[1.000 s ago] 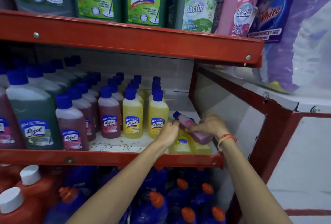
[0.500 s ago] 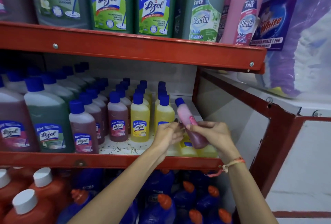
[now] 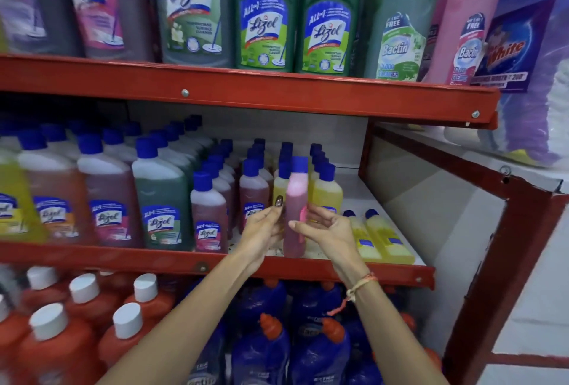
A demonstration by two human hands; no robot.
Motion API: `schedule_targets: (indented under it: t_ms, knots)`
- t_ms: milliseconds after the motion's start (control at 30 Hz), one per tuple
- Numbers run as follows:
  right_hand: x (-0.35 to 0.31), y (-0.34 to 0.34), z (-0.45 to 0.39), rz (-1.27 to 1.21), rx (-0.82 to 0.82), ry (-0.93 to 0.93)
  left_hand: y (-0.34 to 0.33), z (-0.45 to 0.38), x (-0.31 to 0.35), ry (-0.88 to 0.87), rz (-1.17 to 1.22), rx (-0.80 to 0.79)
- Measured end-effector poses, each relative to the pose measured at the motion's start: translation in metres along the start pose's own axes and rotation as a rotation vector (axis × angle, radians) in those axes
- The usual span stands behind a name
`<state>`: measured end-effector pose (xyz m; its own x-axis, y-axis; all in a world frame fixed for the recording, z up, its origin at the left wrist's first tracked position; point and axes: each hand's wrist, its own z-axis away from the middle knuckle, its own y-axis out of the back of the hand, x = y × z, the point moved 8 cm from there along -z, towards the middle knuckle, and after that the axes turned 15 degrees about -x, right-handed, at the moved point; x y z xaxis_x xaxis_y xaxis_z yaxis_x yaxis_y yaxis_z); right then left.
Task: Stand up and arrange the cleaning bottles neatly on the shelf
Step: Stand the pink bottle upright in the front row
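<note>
- Since the earlier frame, the pink bottle [image 3: 296, 200] has come from a tilt to upright, and both hands have risen with it.
- Rows of capped bottles [image 3: 160, 200] stand at the left of the middle shelf [image 3: 123, 258].
- Left hand [image 3: 261, 230]: its grip presses fingertips against the pink bottle's left side.
- Pink bottle: upright, blue cap up, pink liquid paler toward the top, base at the shelf's front, in front of the standing yellow bottles [image 3: 328, 194].
- Right hand [image 3: 326, 230]: its grip closes thumb and fingers on the bottle's right side.
- Two yellow bottles [image 3: 381, 240] lie flat at the right end.
- Step in hand, likely: standing this bottle; next, release it steadily, then lift the fallen pair.
</note>
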<state>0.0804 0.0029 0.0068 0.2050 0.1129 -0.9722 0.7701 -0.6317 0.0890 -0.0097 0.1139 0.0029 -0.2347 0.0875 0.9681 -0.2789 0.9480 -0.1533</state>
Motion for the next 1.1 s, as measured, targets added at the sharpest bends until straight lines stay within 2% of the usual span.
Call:
schedule_targets:
  t_ms: [233, 533, 733, 800, 933, 1000, 1100]
  knots:
    - [0.014, -0.032, -0.008, 0.215, 0.205, -0.011, 0.033, 0.016, -0.001, 0.029, -0.058, 0.140]
    - [0.010, -0.045, 0.000, 0.491, 0.302, 0.059, 0.043, 0.026, -0.009, 0.074, -0.014, 0.183]
    - [0.002, -0.055, 0.001, 0.549, 0.388, 0.078, 0.053, 0.029, -0.016, 0.086, 0.081, 0.267]
    - [0.007, -0.054, -0.004, 0.495, 0.334, 0.055, 0.055, 0.032, -0.016, 0.085, 0.073, 0.259]
    - [0.018, -0.054, -0.017, 0.182, 0.027, 0.014, 0.055, 0.033, -0.015, 0.070, 0.049, 0.241]
    - [0.021, -0.055, -0.021, 0.147, -0.075, -0.018, 0.055, 0.036, -0.014, 0.063, 0.028, 0.252]
    - [0.019, -0.051, -0.025, 0.178, -0.130, -0.064, 0.053, 0.040, -0.013, 0.060, -0.004, 0.236]
